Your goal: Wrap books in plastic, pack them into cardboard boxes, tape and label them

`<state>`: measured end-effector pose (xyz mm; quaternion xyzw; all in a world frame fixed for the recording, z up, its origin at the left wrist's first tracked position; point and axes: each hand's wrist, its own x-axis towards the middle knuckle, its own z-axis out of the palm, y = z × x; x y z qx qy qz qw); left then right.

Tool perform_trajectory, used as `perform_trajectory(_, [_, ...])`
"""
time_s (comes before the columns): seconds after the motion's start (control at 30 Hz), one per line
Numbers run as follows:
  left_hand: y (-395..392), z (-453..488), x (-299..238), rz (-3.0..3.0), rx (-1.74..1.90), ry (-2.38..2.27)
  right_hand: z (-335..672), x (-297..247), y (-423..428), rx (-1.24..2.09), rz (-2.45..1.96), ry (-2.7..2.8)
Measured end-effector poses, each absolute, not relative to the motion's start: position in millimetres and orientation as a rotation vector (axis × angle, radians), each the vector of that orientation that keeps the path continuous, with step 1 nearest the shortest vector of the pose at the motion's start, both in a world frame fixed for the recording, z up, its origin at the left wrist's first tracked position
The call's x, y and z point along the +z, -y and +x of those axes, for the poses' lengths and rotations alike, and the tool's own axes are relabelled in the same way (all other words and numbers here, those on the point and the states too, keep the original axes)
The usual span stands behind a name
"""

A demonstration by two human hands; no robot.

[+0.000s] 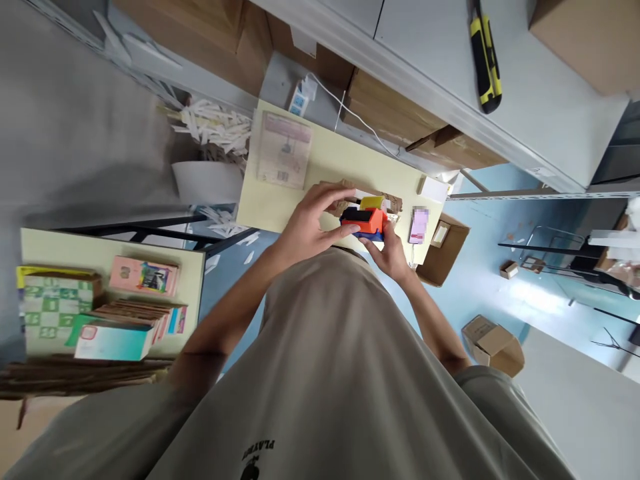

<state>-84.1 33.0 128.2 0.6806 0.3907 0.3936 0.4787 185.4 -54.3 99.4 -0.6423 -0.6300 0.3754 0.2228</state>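
Observation:
My left hand (313, 217) curls over a small stack of coloured blocks (369, 218), orange, blue, black and yellow, its fingertips on the stack's top and near side. My right hand (387, 250) grips the same stack from below and the right. Both hands hold it just above the pale yellow table (280, 200), over a piece of brown cardboard (345, 190). My grey shirt fills the lower part of the view.
A printed sheet (284, 150) lies on the yellow table; a pink phone (419, 225) rests near its right edge. A second table at left carries colourful boxes (113, 320). A yellow-black utility knife (486, 57) lies on the grey shelf. Open cartons (493, 343) stand on the blue floor.

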Motion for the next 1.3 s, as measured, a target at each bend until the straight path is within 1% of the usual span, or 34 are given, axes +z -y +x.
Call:
perform_trajectory(0.3, [-60,-128,134,1.607,0.736,-0.688,176,134,58,0.606,-1.694,2.234])
perform_trajectory(0.5, [-59,-148,145,1.688,0.856,-0.623,164,158,55,0.384,-1.625,2.342])
perform_trajectory(0.73, [-48,-171,160,1.853,0.905,-0.65,145,182,56,0.283,-1.674,2.358])
perform_trajectory(0.9, [-48,-182,163,1.926,0.899,-0.631,137,192,58,0.276,-1.739,2.371])
perform_trajectory(1.1, [-49,-187,164,1.938,0.929,-0.621,129,198,56,0.239,-1.74,2.388])
perform_trajectory(1.3, [-51,-185,158,1.891,0.907,-0.695,126,196,61,0.275,-1.698,2.462])
